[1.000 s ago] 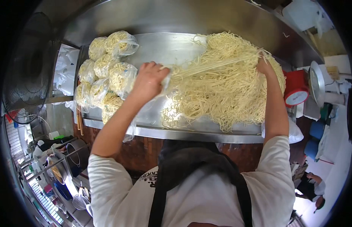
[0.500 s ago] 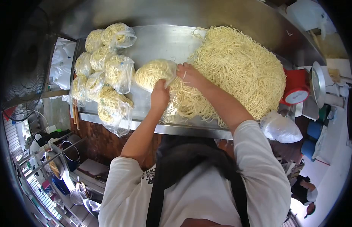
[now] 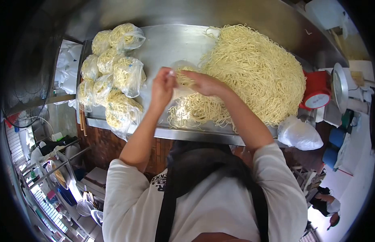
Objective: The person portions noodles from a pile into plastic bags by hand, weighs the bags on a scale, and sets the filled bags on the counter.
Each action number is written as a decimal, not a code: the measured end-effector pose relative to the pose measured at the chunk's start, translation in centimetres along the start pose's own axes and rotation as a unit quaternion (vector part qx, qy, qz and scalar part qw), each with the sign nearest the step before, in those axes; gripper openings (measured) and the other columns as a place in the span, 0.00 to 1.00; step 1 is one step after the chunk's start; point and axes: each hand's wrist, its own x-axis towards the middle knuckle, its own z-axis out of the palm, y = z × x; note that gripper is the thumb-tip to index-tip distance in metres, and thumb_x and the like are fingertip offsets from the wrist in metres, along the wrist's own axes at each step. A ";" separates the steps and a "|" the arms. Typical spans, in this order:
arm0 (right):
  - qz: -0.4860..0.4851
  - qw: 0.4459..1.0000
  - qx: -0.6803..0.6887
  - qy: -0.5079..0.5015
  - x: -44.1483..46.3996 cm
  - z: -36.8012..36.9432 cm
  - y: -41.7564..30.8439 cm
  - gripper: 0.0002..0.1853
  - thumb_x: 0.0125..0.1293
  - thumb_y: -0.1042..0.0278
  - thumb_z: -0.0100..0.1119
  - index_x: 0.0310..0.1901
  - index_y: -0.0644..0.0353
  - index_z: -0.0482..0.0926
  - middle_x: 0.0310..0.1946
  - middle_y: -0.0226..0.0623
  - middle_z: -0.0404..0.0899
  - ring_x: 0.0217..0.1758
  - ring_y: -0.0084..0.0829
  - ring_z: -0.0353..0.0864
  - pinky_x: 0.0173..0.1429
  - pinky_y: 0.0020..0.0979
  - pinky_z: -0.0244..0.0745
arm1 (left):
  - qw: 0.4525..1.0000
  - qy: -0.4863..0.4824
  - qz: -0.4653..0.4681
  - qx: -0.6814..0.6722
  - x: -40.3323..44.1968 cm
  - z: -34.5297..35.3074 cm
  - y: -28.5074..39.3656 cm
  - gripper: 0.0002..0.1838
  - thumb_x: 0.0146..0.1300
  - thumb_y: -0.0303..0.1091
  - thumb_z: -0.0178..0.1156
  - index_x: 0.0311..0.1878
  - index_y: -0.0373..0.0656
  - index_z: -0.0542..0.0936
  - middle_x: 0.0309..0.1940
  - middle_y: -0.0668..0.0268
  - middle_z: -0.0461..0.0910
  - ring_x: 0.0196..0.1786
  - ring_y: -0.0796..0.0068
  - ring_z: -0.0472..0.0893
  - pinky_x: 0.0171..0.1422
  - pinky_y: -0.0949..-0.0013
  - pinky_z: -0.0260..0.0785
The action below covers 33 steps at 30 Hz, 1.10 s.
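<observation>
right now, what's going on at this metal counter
A person has the left hand and right hand at a clear bag of noodles; motion blur hides the exact grip. Filled bags sit grouped on the left of the metal counter, and a big heap of loose noodles spreads over the right. A red scale stands by the heap's right edge.

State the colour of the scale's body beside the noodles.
The scale's body is red, shown best in the head view.
</observation>
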 end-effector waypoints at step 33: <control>0.191 0.912 -0.134 0.338 3.6 -10.2 12.7 0.17 0.60 0.69 0.60 0.51 0.60 0.77 0.43 0.52 0.83 0.49 0.52 0.82 0.53 0.43 0.77 | 0.926 -0.076 0.147 0.340 -2.2 -1.6 8.7 0.16 0.44 0.33 0.69 0.37 0.38 0.80 0.23 0.48 0.79 0.32 0.43 0.80 0.38 0.49 0.72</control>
